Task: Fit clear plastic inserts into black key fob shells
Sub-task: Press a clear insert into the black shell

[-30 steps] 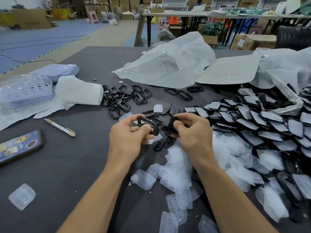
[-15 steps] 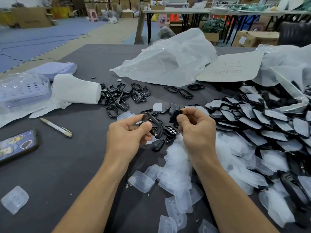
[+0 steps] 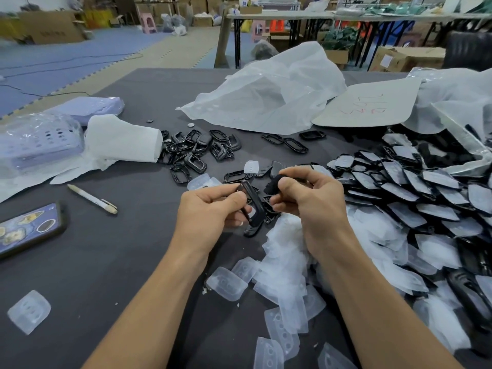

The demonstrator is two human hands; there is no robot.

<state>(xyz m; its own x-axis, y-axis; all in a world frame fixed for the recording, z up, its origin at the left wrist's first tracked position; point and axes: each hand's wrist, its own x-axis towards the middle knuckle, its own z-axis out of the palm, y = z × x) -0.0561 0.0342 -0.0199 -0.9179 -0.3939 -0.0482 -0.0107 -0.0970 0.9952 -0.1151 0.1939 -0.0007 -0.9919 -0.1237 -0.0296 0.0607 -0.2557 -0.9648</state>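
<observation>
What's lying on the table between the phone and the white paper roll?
A white pen lies between the phone and the paper roll; the head view shows it.

Pen [image 3: 91, 198] left — inserts [image 3: 282, 278] right

One wide-angle camera, worn on the person's head, looks forward and down across a dark desk [image 3: 106, 262]. It sits close: the left hand [image 3: 210, 209] and right hand [image 3: 314, 206] reach in from the bottom edge and meet just below the centre of the frame. The near desk fills the lower two-thirds of the view. Past its far edge the camera takes in the room beyond — a blue floor mat [image 3: 66, 65] at upper left, long tables [image 3: 292, 16] and cardboard boxes [image 3: 404, 57] along the top — all small and soft with distance.
</observation>
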